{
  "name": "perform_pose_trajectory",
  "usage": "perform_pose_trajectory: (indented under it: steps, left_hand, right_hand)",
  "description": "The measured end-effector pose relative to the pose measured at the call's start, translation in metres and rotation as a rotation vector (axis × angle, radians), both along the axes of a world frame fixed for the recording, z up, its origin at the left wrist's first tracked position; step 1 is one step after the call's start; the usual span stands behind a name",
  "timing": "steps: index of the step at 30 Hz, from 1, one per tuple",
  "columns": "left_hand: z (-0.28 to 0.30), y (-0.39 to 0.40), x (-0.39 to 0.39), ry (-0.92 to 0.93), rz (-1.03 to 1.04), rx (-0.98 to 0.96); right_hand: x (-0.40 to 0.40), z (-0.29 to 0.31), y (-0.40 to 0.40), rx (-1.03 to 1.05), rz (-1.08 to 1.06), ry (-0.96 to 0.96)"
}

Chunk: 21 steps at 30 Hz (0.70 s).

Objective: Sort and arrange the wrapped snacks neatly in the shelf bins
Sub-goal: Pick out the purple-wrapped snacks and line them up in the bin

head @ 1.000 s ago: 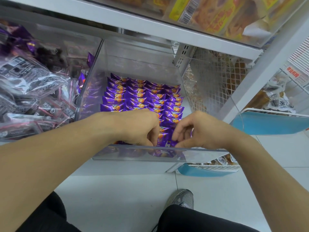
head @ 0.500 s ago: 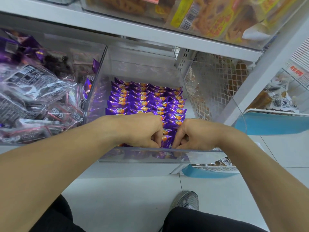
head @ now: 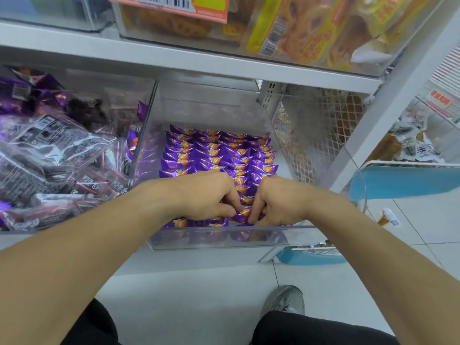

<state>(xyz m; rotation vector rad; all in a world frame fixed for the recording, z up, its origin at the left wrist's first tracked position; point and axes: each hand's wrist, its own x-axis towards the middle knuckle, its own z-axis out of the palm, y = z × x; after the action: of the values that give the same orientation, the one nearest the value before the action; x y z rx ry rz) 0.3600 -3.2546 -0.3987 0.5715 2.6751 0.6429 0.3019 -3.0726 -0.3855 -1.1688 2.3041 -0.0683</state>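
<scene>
A clear plastic bin (head: 224, 239) on the low shelf holds several rows of small purple snack packs (head: 219, 150) with orange pictures. Both hands reach over its front wall. My left hand (head: 199, 195) and my right hand (head: 278, 200) sit close together at the front of the bin, fingers curled. Between them they pinch one purple snack pack (head: 242, 212) by its two ends. More packs lie under my left palm, partly hidden.
The bin to the left (head: 49, 155) is heaped with clear and purple bagged snacks. A white mesh panel (head: 311, 135) closes the right side. The shelf above (head: 189, 63) carries yellow packets. A blue tray (head: 408, 180) stands at right; one loose packet (head: 388, 216) lies on the tiled floor.
The hands have drawn closer together at the bin's front, and their fingers now pinch one pack at both ends. The view has shifted slightly down and right.
</scene>
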Motion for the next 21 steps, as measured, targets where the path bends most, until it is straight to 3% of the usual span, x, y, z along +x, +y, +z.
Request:
perform_pose_trajectory:
  steps: [9,15,19,21]
  left_hand:
    - [-0.005,-0.005,0.001,-0.071,0.002,0.048]
    - [-0.008,0.004,0.0,0.107,0.053,0.018]
    - [-0.01,0.005,-0.001,0.149,0.072,0.003]
    - [-0.011,0.006,-0.001,0.181,0.079,-0.015]
  right_hand:
    - [-0.004,0.001,0.008,-0.067,-0.112,-0.083]
    - [-0.003,-0.002,0.006,-0.128,-0.162,0.026]
    - [-0.004,0.006,0.014,-0.098,-0.195,-0.145]
    - [-0.003,0.002,0.015,-0.092,-0.166,-0.14]
